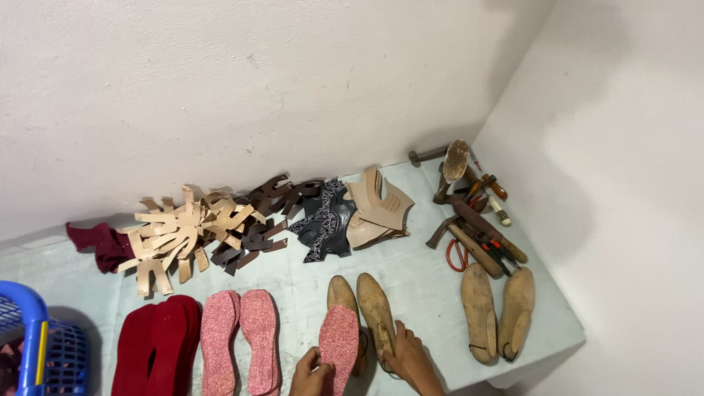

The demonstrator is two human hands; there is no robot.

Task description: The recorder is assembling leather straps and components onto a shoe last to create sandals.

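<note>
Head view, looking down on a pale grey work table [433, 293] set into a white wall corner. Left hand [312, 374] at the near edge pinches the heel end of a speckled pink flat insole [339, 345], fingers closed on it; the insole lies over the left one of a pair of tan wooden shoe lasts [378, 308], covering most of it. Right hand [411, 359] rests on the heel of the right last of that pair, fingers curled loosely around it, grip not fully visible.

Left of the hands, near edge: two more speckled pink insoles [240, 341] side by side, then a stack of dark red insoles [158, 345]. Blue plastic basket [33, 337] at the near left corner, cut off by the frame.

Along the far edge by the wall: maroon cloth piece [99, 242], heap of beige cut leather strap pieces [176, 235], dark brown strap pieces [260, 220], black patterned upper pieces [326, 220], stack of tan upper pieces [378, 209].

Right side: second pair of wooden shoe lasts [497, 308] near the right edge, well apart from the hands. Behind them at the far right corner, a pile of hand tools with wooden handles [477, 227], a hammer and red-handled scissors among them.
</note>
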